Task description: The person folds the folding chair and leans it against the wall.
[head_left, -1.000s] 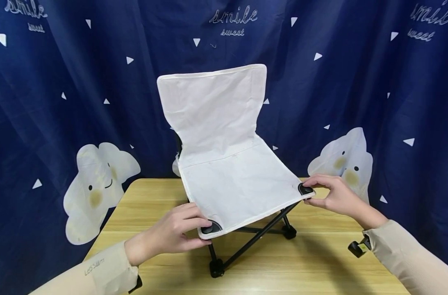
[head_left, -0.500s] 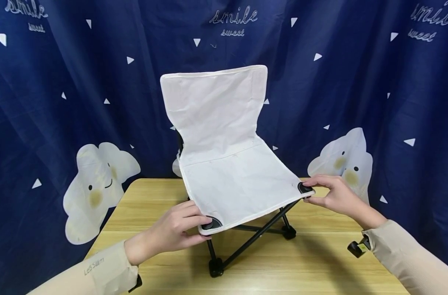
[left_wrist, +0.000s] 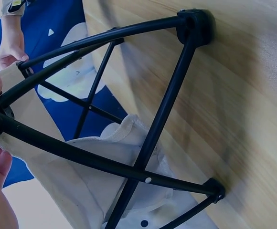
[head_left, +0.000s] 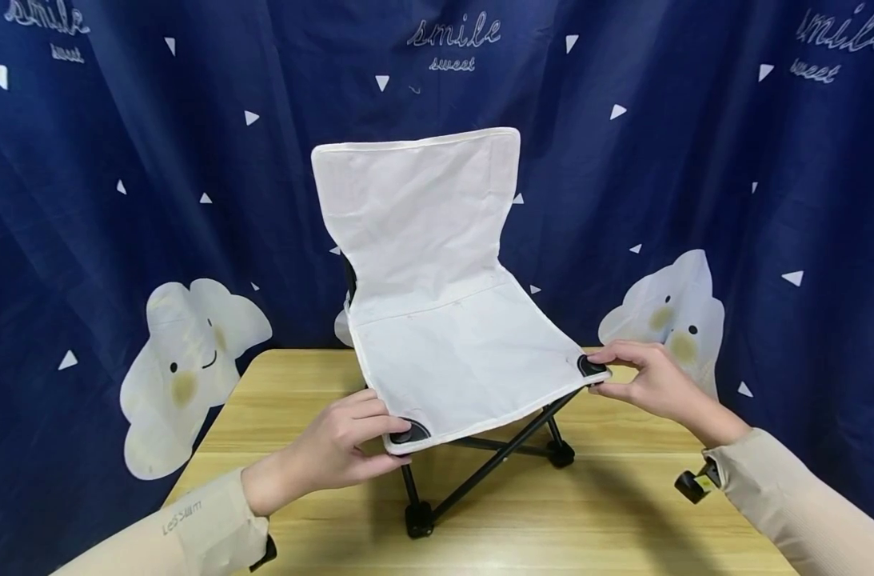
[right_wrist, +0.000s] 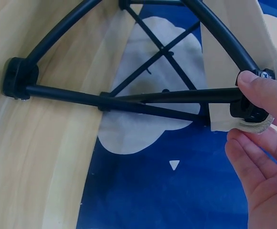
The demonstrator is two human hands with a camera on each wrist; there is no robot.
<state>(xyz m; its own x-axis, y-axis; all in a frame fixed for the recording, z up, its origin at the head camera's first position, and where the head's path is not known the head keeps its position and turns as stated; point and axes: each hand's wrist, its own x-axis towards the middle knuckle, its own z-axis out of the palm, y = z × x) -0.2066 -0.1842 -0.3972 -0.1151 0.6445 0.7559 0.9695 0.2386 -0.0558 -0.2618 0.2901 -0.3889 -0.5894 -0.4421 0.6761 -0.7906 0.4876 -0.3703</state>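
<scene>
A white folding camp chair (head_left: 458, 344) with black crossed legs stands unfolded, its backrest at the far side. My left hand (head_left: 339, 444) grips the front left seat corner, fingers on the black corner piece on top and thumb underneath. At the front right corner, my right hand (head_left: 648, 380) pinches the other black corner piece in the same way. From below, the left wrist view shows the black tube frame (left_wrist: 76, 152) and its screwed joint beside my thumb. In the right wrist view, my thumb presses the black plastic joint (right_wrist: 250, 109) under the seat cloth.
Beneath the chair is a wooden table (head_left: 552, 528) with a rounded far left corner. A dark blue curtain (head_left: 264, 200) printed with clouds and triangles hangs right behind it. Black feet (head_left: 419, 518) of the chair rest on the tabletop.
The front left seat corner has risen slightly with my left hand, and the backrest has shifted a little. Both hands keep their hold on the corners.
</scene>
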